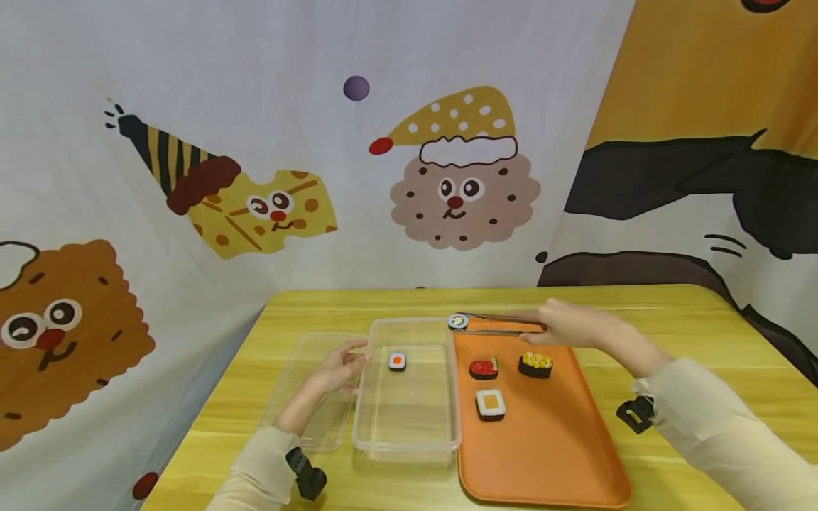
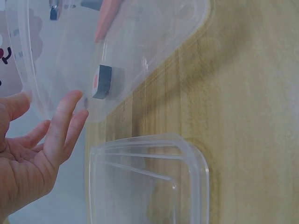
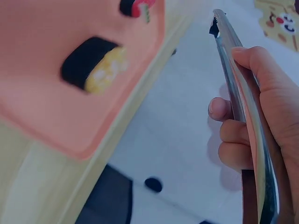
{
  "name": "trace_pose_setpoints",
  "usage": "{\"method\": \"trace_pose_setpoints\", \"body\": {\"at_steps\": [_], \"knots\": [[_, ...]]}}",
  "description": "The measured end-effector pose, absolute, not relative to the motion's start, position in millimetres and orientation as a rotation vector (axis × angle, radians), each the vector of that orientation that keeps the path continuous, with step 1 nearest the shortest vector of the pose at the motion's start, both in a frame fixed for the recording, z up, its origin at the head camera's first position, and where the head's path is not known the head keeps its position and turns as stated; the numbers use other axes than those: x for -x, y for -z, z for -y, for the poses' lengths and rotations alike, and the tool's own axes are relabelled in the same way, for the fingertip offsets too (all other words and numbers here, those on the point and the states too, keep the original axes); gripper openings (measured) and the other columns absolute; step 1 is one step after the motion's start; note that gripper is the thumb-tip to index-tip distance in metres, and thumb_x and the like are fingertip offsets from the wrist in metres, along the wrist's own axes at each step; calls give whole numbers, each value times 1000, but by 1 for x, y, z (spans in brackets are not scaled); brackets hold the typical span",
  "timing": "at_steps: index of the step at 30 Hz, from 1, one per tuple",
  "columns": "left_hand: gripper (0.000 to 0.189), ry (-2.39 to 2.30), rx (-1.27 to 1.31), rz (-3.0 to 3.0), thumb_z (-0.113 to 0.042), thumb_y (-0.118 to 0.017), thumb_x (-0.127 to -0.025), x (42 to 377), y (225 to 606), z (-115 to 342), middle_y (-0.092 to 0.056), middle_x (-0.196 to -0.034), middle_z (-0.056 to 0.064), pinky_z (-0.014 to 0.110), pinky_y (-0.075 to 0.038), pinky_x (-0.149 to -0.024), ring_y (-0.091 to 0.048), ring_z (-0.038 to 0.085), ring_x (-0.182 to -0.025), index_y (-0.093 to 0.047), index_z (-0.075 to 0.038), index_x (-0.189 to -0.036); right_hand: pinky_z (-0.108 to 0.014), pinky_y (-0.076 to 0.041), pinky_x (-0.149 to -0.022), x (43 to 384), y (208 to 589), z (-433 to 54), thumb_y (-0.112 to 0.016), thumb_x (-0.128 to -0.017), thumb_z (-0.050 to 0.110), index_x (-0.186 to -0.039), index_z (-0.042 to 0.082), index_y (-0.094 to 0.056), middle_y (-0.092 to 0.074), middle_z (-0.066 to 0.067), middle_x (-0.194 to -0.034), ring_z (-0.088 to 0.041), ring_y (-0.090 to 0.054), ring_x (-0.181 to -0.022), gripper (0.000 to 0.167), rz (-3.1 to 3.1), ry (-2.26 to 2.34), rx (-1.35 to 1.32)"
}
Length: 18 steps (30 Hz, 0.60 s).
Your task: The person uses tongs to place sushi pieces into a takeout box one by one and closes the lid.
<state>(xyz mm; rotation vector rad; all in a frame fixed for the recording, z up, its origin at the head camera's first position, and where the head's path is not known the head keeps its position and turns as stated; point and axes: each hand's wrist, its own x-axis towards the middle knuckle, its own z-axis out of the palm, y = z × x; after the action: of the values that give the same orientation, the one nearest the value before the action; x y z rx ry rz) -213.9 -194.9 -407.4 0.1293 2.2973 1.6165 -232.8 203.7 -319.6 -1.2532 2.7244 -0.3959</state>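
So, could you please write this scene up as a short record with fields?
Clear box: one orange-centred sushi piece inside
Clear lid: on the table, left of the box
Left hand: at the box's left wall
Right hand: holds tongs
In tongs: round sushi piece, near the box's far right corner
Orange tray: red-topped piece, yellow-topped piece, square piece

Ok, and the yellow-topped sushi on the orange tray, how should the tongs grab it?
Once the tongs release the round sushi, pinch the yellow-topped sushi by its dark band across the near and far long sides, ideally from the right: it sits upright, its topping looks lumpy, and the red-topped sushi lies to its left.
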Motion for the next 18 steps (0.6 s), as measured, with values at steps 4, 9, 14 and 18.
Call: {"method": "trace_pose_setpoints", "body": {"at_steps": [4, 9, 14, 18], "knots": [[59, -1626, -150, -2290, -28, -52, -94, 214, 407, 195, -41, -135, 29, 32, -58, -64, -44, 43, -120, -28, -5, -142, -13, -39, -49, 235, 317, -182, -55, -91, 25, -129, 3, -50, -34, 13, -45, 6, -23, -37, 44, -2670, 361, 1263], [55, -1632, -176, -2272, -25, -49, -95, 214, 408, 195, -39, -135, 29, 32, -58, -64, -42, 43, -122, -27, -5, -142, -22, -51, -67, 236, 312, -159, -56, -91, 27, -129, 2, -50, -67, -3, -73, 3, -43, -44, 46, -2639, 286, 1200], [50, -1636, -151, -2284, -19, -47, -96, 214, 408, 194, -41, -135, 29, 31, -57, -62, -43, 42, -122, -29, -5, -141, -25, -52, -66, 240, 306, -135, -59, -88, 21, -128, 4, -52, -69, -10, -92, -5, -52, -55, 44, -2614, 168, 1191], [52, -1632, -161, -2282, -20, -47, -96, 214, 407, 195, -40, -135, 29, 31, -57, -63, -42, 43, -122, -28, -4, -142, -18, -38, -53, 244, 307, -119, -59, -87, 17, -128, 8, -54, -68, -6, -85, -5, -38, -50, 43, -2566, 94, 1199]]}}
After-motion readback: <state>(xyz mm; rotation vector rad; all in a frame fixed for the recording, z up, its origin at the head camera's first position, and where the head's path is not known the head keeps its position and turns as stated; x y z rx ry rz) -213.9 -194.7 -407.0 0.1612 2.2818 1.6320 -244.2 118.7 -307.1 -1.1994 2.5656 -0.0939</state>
